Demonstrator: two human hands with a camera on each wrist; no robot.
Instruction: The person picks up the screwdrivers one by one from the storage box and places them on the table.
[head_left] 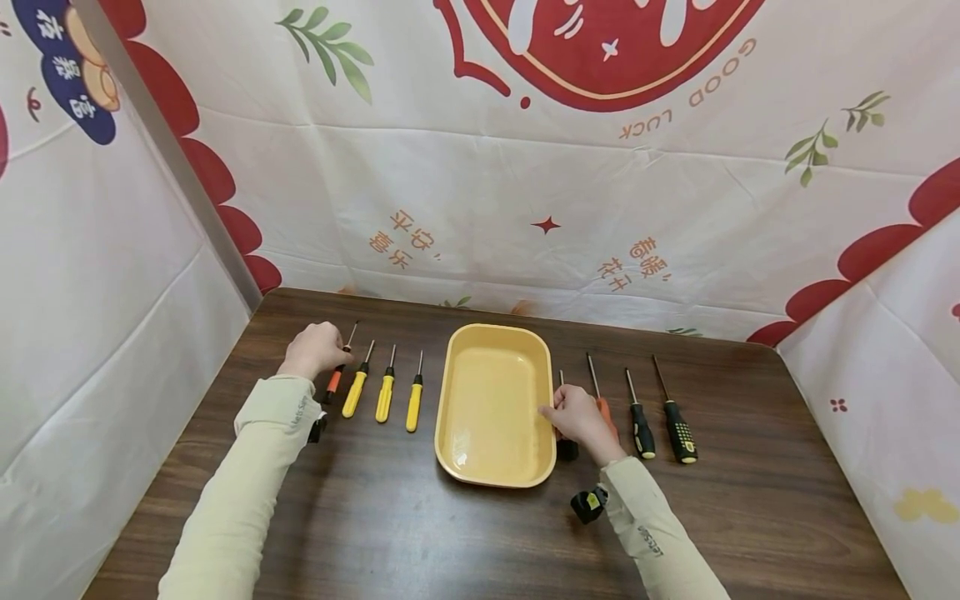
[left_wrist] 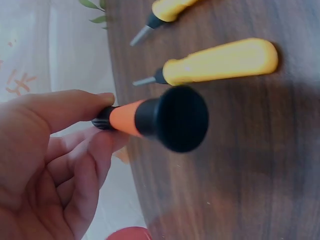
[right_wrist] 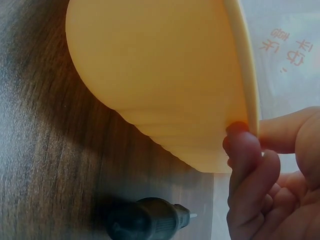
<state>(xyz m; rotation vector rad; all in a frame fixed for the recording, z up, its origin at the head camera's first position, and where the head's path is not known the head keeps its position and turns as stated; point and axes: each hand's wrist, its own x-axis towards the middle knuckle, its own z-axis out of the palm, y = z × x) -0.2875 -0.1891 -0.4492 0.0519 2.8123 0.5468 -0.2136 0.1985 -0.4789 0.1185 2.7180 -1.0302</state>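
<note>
My left hand (head_left: 315, 348) pinches an orange-and-black screwdriver (left_wrist: 127, 119) near the shaft end of its handle, at the left of the row. In the left wrist view the thumb and fingers close round it, and its black butt points at the camera. At the tray's right side, my right hand (head_left: 577, 414) grips the rim of a yellow tray (head_left: 442, 400), thumb on one face and fingers on the other. Nothing lies in the tray. Just beside that hand is a black-handled screwdriver (right_wrist: 145, 220), partly hidden by it in the head view.
Several yellow-handled screwdrivers (head_left: 385, 396) lie left of the tray. To its right lie an orange-handled screwdriver (head_left: 606, 414), a black one with a yellow end (head_left: 642, 432) and a black-and-yellow one (head_left: 681, 433). A printed cloth (head_left: 480, 192) hangs behind the wooden table (head_left: 390, 533).
</note>
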